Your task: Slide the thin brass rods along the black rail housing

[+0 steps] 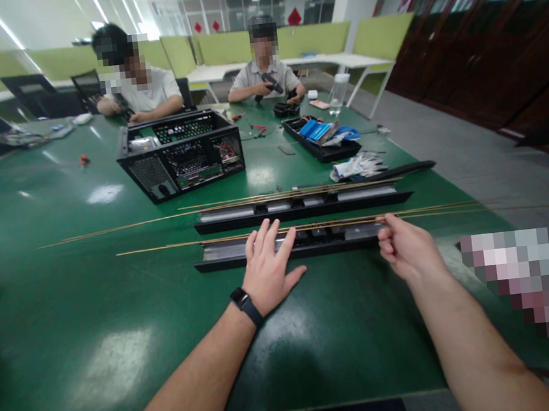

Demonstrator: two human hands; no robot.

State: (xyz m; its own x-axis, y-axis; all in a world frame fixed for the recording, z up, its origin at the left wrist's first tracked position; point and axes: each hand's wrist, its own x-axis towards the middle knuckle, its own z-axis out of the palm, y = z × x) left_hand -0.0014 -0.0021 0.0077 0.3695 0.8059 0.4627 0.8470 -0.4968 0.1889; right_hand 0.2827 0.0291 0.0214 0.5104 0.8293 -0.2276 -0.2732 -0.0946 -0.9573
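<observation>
Two long black-edged channels with silvery insides lie one behind the other on the green table. My left hand (269,265), with a dark watch on the wrist, rests over the near channel (223,253), fingers spread and palm down. At that channel's right end my right hand (406,244) is closed in a pinch around thin brass-coloured rods (432,210). These rods run lengthwise over the channel and stick out past both ends. More such rods lie along the far channel (366,192), which has small black blocks in it.
Beyond the channels stand an open black computer case (191,158) and a black tray (335,152) holding blue items. White gloves (358,165) lie by a long black strip (412,168). Two people sit across the green table (119,313). A clear bottle (339,94) stands at the back right.
</observation>
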